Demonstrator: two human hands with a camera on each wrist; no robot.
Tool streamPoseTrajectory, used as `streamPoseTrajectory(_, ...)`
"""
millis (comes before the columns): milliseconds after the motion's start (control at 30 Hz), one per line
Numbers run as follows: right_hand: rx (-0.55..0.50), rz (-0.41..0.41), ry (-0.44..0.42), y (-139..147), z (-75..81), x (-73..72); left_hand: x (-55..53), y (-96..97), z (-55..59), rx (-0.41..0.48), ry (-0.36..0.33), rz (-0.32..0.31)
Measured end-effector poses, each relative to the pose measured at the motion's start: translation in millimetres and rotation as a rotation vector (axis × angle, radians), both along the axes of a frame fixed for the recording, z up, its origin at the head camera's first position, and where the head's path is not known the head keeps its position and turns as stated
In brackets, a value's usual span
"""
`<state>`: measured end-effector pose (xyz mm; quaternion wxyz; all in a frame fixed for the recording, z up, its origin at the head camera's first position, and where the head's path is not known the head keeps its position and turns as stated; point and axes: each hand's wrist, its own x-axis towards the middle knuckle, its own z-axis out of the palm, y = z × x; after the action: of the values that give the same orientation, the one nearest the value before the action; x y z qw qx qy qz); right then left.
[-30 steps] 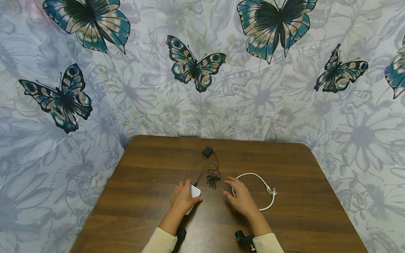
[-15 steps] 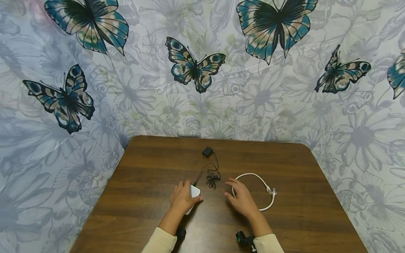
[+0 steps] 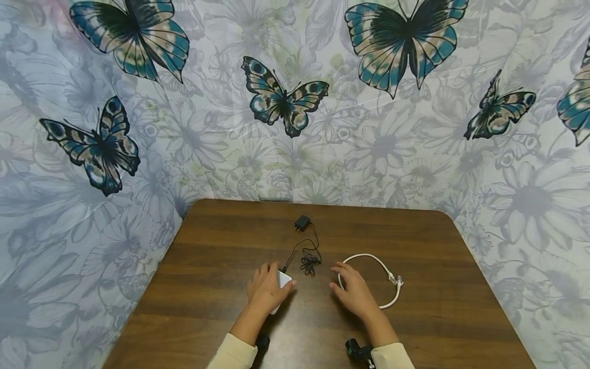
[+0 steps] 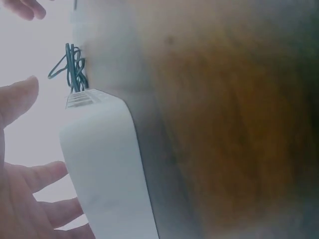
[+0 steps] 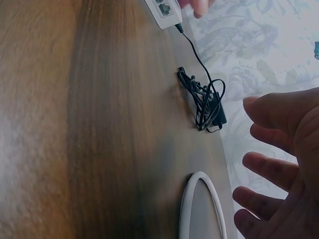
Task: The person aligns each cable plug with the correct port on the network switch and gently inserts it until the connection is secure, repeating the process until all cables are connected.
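Note:
A small white network switch [image 3: 284,279] lies on the table, partly covered in the head view by my left hand [image 3: 265,292]. In the left wrist view, its white casing [image 4: 107,159] has the fingers reaching to its side while the thumb [image 4: 20,99] stands apart. Ports show at the switch's end [image 5: 164,8] in the right wrist view, with a thin black power cord [image 5: 194,50] plugged in. My right hand [image 3: 352,289] hovers, fingers spread and holding nothing, over the left part of a looped white Ethernet cable [image 3: 391,299].
A black power adapter [image 3: 302,222] lies near the table's far side, its cord gathered in a bundle [image 3: 309,262] between and beyond the hands. The brown wooden table [image 3: 193,287] meets a butterfly-patterned wall covering [image 3: 382,148] at the back.
My left thumb has lifted slightly by the switch. My right hand has drifted a little to the right. The switch, adapter and cable stay where they were.

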<state>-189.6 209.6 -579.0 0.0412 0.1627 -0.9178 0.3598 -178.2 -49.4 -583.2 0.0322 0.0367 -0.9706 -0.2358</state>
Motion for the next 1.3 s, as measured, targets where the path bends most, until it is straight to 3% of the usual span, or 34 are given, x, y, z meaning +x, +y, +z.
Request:
streamPoseTrajectory(233,0.041,-0.014,0.014,4,-1.1,2.9,1.9,-0.8,3.1,0.004,-0.01,-0.011)
streamPoseTrajectory(467,0.069,-0.036,-0.03,7,-5.3,6.5,3.3,-1.8,0.2,0.001,-0.004,-0.021)
streamPoseTrajectory(967,0.156,-0.095,0.032,14,-18.9,10.8,9.6,-3.4,-0.9,0.01,-0.017,-0.035)
streamPoseTrajectory(1300,0.197,-0.112,-0.032,16,-20.7,12.1,11.5,-5.0,-2.6,0.028,-0.033,-0.05)
